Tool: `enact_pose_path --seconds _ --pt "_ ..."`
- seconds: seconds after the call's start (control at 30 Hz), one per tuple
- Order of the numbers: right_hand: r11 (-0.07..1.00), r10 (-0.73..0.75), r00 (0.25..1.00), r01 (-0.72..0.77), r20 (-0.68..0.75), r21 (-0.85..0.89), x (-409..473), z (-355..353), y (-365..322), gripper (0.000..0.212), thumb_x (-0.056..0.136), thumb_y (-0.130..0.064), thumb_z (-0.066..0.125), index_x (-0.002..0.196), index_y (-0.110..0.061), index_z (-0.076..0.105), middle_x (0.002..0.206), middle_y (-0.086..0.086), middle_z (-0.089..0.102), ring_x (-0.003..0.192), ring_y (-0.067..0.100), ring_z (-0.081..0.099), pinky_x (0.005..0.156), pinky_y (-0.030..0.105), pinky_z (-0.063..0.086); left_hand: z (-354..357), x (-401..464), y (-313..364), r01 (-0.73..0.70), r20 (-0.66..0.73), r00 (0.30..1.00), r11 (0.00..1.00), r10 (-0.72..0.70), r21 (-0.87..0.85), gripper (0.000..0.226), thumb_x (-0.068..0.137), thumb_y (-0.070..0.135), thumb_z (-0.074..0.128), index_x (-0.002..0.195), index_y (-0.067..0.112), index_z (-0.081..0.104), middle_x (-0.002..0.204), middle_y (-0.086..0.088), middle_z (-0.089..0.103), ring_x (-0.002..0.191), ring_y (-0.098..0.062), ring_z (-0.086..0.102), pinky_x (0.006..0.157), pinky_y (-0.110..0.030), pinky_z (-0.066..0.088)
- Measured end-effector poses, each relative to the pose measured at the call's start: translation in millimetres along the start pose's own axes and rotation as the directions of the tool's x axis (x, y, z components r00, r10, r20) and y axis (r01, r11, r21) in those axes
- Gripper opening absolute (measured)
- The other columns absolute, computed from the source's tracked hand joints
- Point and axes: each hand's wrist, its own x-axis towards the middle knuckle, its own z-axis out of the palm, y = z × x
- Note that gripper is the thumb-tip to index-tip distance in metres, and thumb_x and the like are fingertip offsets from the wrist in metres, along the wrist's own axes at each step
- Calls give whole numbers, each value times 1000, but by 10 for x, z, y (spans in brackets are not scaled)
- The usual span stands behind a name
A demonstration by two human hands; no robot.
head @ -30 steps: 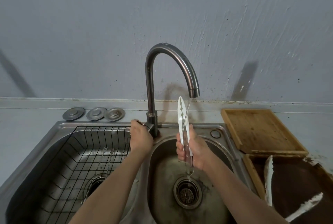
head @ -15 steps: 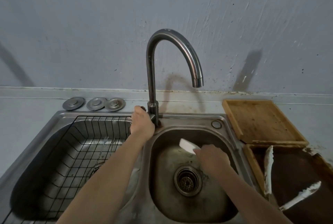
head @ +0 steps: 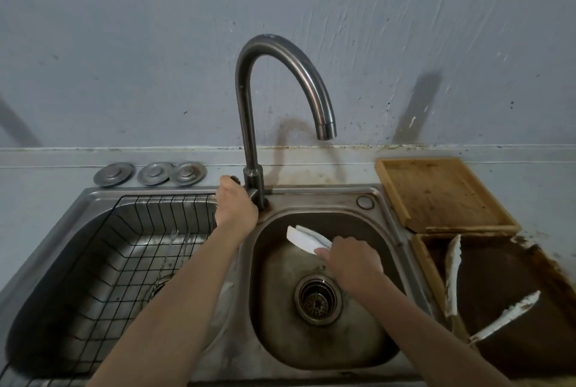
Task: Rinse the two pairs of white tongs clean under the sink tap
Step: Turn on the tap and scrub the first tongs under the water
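the right hand (head: 352, 262) is inside the right basin (head: 367, 231) of the steel sink, fingers curled round one pair of white tongs (head: 307, 238). the tongs lie low in the basin, near its back wall, their two white blades pressed together and pointing toward the back left corner of the basin. they sit above and behind the round drain strainer (head: 318, 298), apart from it.

the left hand (head: 235, 209) rests at the base of the curved tap (head: 249, 125) on the sink's back rim, between the two basins. its fingers bend round the tap's side lever (head: 234, 180), of which only a dark tip shows past the knuckles. no water is visible at the spout, which hangs over the back of the right basin.

the second pair of white tongs (head: 452, 276) lies in a dark wooden tray (head: 427, 265) at the right edge of the counter, just beside the sink. its arms are spread wide; both show brown soiling along their edges. a lighter wooden tray (head: 436, 193) stands behind it, toward the back right of the counter, touching or nearly touching it.

the left basin (head: 40, 308) holds a black wire rack (head: 124, 246), with some thin metal utensil lying in it, too indistinct to name. three round metal drain covers (head: 152, 173) lie in a row at the back of the counter, behind the left basin.
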Motion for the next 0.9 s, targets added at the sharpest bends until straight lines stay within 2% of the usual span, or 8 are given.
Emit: enact_pose_path --seconds 0.2,0.33,0.43,0.53,0.6,0.67,0.73,0.9 --pt "999 -13 941 -6 337 53 -32 92 223 53 88 -57 44 112 -13 62 109 6 65 92 23 60 71 30 41 31 3 -36 -12 -2 1000 999 12 -53 46 75 -8 62 103 13 32 106 -16 50 89 -26 53 66 -36 49" --pt "951 46 972 -114 231 288 11 -60 490 64 85 -63 44 113 -8 61 89 3 63 78 17 59 60 27 38 127 -79 1 59 -37 997 970 -70 -235 58 75 -10 61 124 -1 31 123 -22 44 109 -31 48 90 -38 46" --pt "871 105 994 -97 11 482 91 -257 808 62 86 -51 55 129 -8 47 122 10 59 100 20 58 75 27 42 347 -372 175 88 -191 969 944 -155 -319 73 77 -3 61 134 -16 17 142 -33 21 135 -42 23 115 -44 23" --pt "819 202 944 -18 -259 574 149 -470 1113 66 83 -34 65 137 -16 34 135 11 45 106 18 51 84 33 47 591 -662 352 -82 -313 950 949 -18 -304 61 77 0 62 129 -9 30 141 -30 25 135 -41 23 112 -43 21" --pt "842 256 903 -34 -345 538 221 -564 1346 65 84 -30 65 138 -20 31 136 12 41 97 14 48 77 28 44 768 -704 537 -231 -132 971 930 201 -286 44 80 1 60 121 5 44 129 -14 43 125 -29 40 104 -33 31" --pt "845 308 898 -107 -313 524 296 -587 1527 64 86 -28 64 139 -19 30 136 13 43 102 21 54 76 29 45 934 -688 746 -387 204 876 890 436 -242 29 86 6 52 114 15 54 116 -2 55 114 -22 52 97 -26 39" --pt "831 359 896 -179 -262 527 366 -558 1664 61 86 -25 64 137 -16 32 131 15 49 104 26 57 76 32 48 1082 -677 990 -592 440 682 794 584 -137 29 88 10 48 114 18 57 116 -2 61 109 -21 57 93 -33 47" --pt "818 434 864 -261 -253 512 502 -423 1798 54 88 -23 62 133 -14 35 121 18 54 78 19 51 61 27 43 1483 -673 1322 -862 659 315 497 682 -101 47 85 7 52 130 18 46 133 -7 55 122 -24 51 98 -39 46"
